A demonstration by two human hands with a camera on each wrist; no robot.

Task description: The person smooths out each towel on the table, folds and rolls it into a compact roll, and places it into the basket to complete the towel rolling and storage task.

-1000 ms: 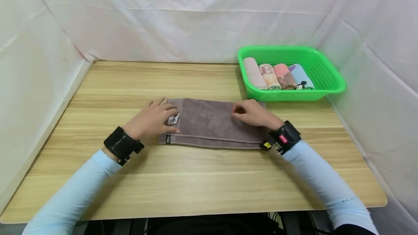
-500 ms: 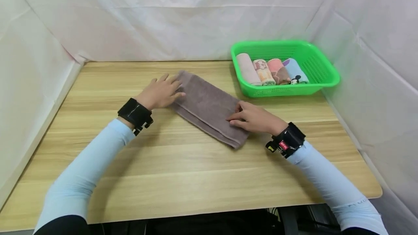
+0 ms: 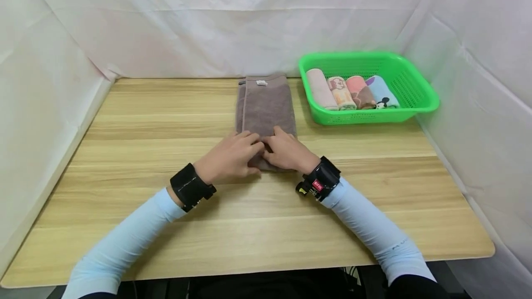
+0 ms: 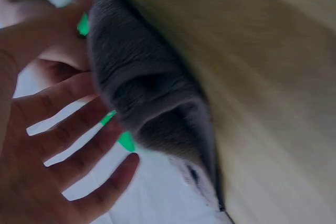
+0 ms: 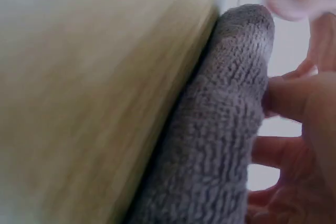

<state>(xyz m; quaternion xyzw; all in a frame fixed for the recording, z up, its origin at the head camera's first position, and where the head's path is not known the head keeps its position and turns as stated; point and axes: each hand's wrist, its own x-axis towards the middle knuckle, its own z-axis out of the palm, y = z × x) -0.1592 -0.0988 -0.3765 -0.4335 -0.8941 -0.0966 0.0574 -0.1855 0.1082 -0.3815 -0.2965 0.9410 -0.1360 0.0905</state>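
A folded grey-brown towel [image 3: 270,107] lies lengthwise on the wooden table, with a white label on its far end. At its near end my left hand [image 3: 230,156] rests from the left, fingers fairly straight and spread. My right hand [image 3: 287,151] touches the same end from the right with bent fingers, its fingertips close to the left hand's. In the left wrist view, the towel's edge [image 4: 142,77] shows layered folds beside the spread left fingers. In the right wrist view, the towel [image 5: 210,124] looks thick and rounded, with right fingertips against its upper side.
A green plastic basket [image 3: 374,118] stands at the back right of the wooden table [image 3: 166,239]. Several rolled towels [image 3: 322,89] lie side by side in it. White sheeting [image 3: 199,36] walls the back and both sides.
The towel has turned from lying crosswise, through a diagonal, to lengthwise, its labelled end now at the back. Both hands have come together at its near end.
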